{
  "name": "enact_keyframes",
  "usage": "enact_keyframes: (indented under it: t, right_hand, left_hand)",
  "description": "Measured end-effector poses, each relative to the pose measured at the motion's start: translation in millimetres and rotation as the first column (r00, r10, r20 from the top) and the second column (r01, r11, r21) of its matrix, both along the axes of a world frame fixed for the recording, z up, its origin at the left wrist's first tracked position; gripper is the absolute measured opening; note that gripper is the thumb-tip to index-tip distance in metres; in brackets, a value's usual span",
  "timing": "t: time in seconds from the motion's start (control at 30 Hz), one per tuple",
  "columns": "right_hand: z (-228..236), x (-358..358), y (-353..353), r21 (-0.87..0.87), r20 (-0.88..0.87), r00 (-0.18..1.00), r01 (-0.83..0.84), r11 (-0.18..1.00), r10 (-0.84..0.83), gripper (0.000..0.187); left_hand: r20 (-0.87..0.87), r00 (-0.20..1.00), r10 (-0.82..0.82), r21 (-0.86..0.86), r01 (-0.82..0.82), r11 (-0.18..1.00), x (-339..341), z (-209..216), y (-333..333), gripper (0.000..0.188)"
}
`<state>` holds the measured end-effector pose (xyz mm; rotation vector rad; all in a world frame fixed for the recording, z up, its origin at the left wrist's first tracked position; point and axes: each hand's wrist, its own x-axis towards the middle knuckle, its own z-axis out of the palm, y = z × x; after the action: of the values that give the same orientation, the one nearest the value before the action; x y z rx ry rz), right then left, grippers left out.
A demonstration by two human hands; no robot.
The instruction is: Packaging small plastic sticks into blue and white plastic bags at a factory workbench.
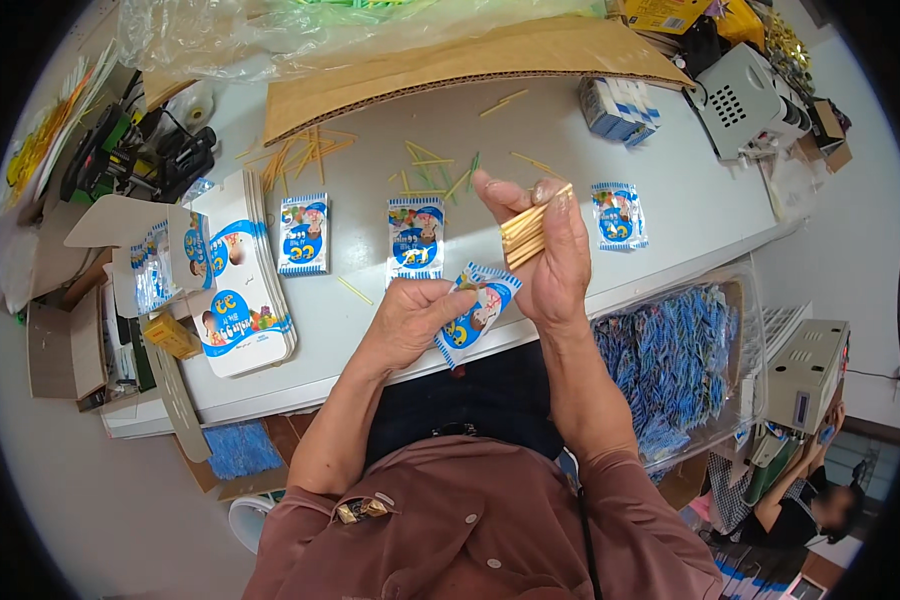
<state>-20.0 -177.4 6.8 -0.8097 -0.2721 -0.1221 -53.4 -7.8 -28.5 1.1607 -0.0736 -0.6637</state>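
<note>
My left hand (408, 322) pinches a small blue-and-white printed packet (482, 318) between thumb and fingers, just above the table's front edge. Beside it, my right hand (555, 262) is raised palm-up with its fingers curled round a bundle of thin yellow sticks (526, 236). Whether the packet's mouth is open I cannot tell. Similar packets lie on the table: one at the left (303, 235), one beyond my left hand (416, 225) and one to the right (620, 217). Loose yellow sticks (308, 152) and some green sticks (460, 184) are scattered farther back.
Flat printed cartons (242, 330) are stacked at the left, beside an open box with packets (152, 262). A cardboard strip (480, 60) crosses the back. At the right are a small carton (618, 110), a bin of blue packets (660, 360), a boxy machine (808, 372) and another person (808, 508).
</note>
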Motion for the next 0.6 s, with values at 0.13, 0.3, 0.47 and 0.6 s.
enact_keyframes:
  t: [0.13, 0.3, 0.47, 0.6]
  right_hand:
    - [-1.5, -5.7, 4.9, -0.064, 0.001, 0.999, -0.039, 0.997, 0.039, 0.022]
    - [-9.7, -12.3, 6.5, -0.066, -0.017, 0.998, -0.069, 0.995, 0.068, 0.022]
    - [-11.6, -18.4, 12.6, 0.067, -0.176, 0.982, -0.063, 0.996, 0.074, 0.020]
    - [-18.2, -20.3, 12.6, 0.018, -0.199, 0.977, -0.076, 0.997, 0.078, 0.016]
  left_hand:
    - [-0.014, 0.999, -0.033, -0.032, 0.033, 0.999, 1.2, -7.3, 1.4, 0.025]
    - [-0.044, 0.999, -0.002, -0.077, -0.001, 0.997, 1.7, -8.5, 0.8, 0.024]
    - [0.072, 0.994, 0.080, 0.014, -0.081, 0.997, -0.5, -6.6, 0.7, 0.021]
    - [0.092, 0.984, 0.153, 0.024, -0.155, 0.988, -2.8, -5.8, -3.8, 0.020]
